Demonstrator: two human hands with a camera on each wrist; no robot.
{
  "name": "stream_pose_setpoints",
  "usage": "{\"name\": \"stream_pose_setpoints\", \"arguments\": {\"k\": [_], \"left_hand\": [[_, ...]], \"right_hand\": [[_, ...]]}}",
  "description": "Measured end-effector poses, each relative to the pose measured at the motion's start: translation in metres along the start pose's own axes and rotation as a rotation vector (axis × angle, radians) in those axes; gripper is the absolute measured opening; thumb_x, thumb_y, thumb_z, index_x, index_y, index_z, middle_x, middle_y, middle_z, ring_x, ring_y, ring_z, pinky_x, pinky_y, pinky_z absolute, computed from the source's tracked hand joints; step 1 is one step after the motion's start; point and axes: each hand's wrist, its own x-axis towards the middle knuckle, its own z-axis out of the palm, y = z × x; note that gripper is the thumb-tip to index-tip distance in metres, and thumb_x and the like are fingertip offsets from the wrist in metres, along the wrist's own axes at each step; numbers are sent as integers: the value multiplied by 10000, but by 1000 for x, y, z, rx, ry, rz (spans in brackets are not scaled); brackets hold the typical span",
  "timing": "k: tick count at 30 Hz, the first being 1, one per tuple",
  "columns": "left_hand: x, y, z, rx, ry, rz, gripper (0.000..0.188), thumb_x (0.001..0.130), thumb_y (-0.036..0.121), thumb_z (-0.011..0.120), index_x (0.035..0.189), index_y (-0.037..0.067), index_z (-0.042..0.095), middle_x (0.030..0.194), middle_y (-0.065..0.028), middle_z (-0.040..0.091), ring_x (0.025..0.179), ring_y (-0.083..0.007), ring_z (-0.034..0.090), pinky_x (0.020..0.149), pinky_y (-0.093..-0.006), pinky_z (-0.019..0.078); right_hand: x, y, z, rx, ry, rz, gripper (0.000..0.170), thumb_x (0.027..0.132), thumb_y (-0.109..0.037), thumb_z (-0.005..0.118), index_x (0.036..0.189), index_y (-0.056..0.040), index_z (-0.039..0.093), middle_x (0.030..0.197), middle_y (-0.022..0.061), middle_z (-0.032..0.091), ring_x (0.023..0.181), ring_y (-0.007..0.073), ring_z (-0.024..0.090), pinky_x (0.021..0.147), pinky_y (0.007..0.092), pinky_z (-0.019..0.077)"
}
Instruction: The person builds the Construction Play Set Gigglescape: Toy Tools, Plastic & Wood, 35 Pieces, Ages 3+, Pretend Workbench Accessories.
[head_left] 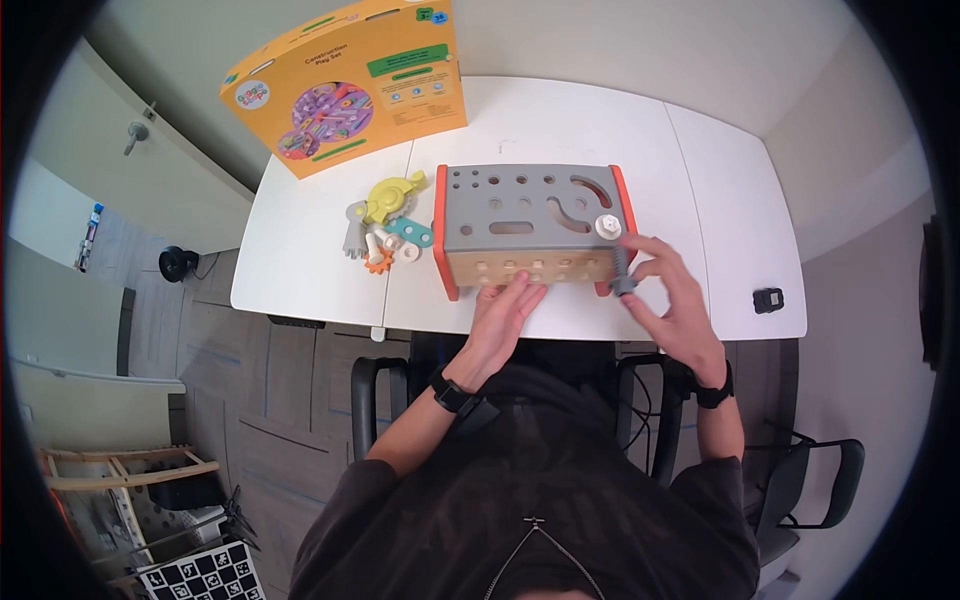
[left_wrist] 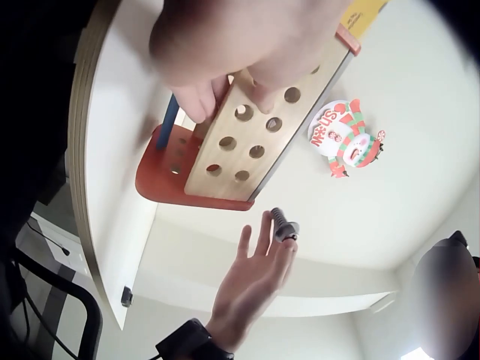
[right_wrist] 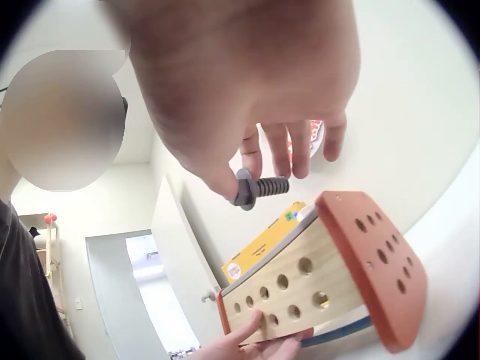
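A toy workbench [head_left: 480,208] with a grey slotted top, red ends and a wooden front panel [right_wrist: 281,289] full of holes stands on the table. My left hand [head_left: 503,320] holds the panel's lower edge, thumb on its face and fingers underneath. Between thumb and index finger, my right hand [head_left: 675,295] pinches a grey toy bolt [right_wrist: 264,187] by its head. In the head view the bolt's threaded end points toward a white nut [head_left: 608,226] at the top's right corner. The right wrist view shows the bolt apart from the panel.
Left of the workbench lie a yellow toy saw [head_left: 390,200], a teal strip [head_left: 410,233], an orange gear [head_left: 378,262] and other small pieces. A yellow box [head_left: 350,90] stands at the back left. One small black device [head_left: 768,300] sits at the table's right.
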Motion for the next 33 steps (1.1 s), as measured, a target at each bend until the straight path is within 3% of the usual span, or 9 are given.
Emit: {"name": "stream_pose_setpoints", "arguments": {"k": [2,5,6,10,16,22,25,31,33], "left_hand": [[2,5,7,37,20,53,221,1105,188,630,1264,34,648,1302,-88,694,1301,-242,644,1236,-480,444],[9,10,6,99,34,133,247,1099,169,637,1279,1,655,1290,-96,704,1287,-218,650,1214,-475,465],[12,12,3,109,30,150,242,1099,168,635,1277,4,656,1294,-101,704,1284,-216,651,1208,-475,470],[19,24,10,146,5,198,248,1103,175,630,1295,18,641,1291,-126,706,1252,-229,673,1163,-467,518],[24,37,19,153,-19,206,290,1111,178,614,1342,4,605,1318,-152,699,1262,-274,686,1140,-480,543],[22,40,22,168,-56,213,318,1113,176,608,1371,-8,583,1329,-165,695,1272,-301,688,1146,-495,542],[22,43,25,172,-63,206,315,1113,176,607,1368,-7,583,1327,-164,695,1266,-302,692,1141,-491,547],[19,54,34,172,-73,244,313,1112,186,611,1361,-3,584,1284,-164,714,1222,-287,717,1095,-469,582],[18,63,37,189,-83,286,313,1111,185,614,1360,-3,587,1263,-160,723,1198,-280,729,1070,-457,598]], "right_hand": [[-5,4,-7,20,120,99,246,941,-92,763,1100,-52,580,1466,144,606,1378,390,563,1163,519,443],[-8,27,-10,-177,120,226,212,982,-105,726,1114,-39,574,1423,163,618,1360,404,571,1093,475,493],[-11,39,-6,-299,111,227,193,1001,-120,705,1122,-42,577,1295,160,645,1248,390,624,1018,461,526],[-23,78,12,-394,14,294,204,985,-119,714,1115,-46,574,1091,119,639,1006,353,662,837,467,549],[-29,108,25,-473,-83,299,228,963,-113,726,1126,-41,583,1081,111,660,1033,333,672,841,459,565],[-25,109,26,-509,-126,355,317,937,-168,772,1176,-50,601,1173,108,637,1086,322,667,856,449,567],[-17,90,15,-555,67,285,463,910,-222,808,1279,-42,593,1298,143,597,1191,346,623,964,462,542],[13,18,2,-623,199,-62,772,874,-184,791,1539,-40,426,1632,219,394,1519,414,393,1230,562,338],[14,14,-4,-520,146,-49,828,863,-164,780,1577,-45,378,1688,215,322,1581,418,307,1268,585,279]]}}
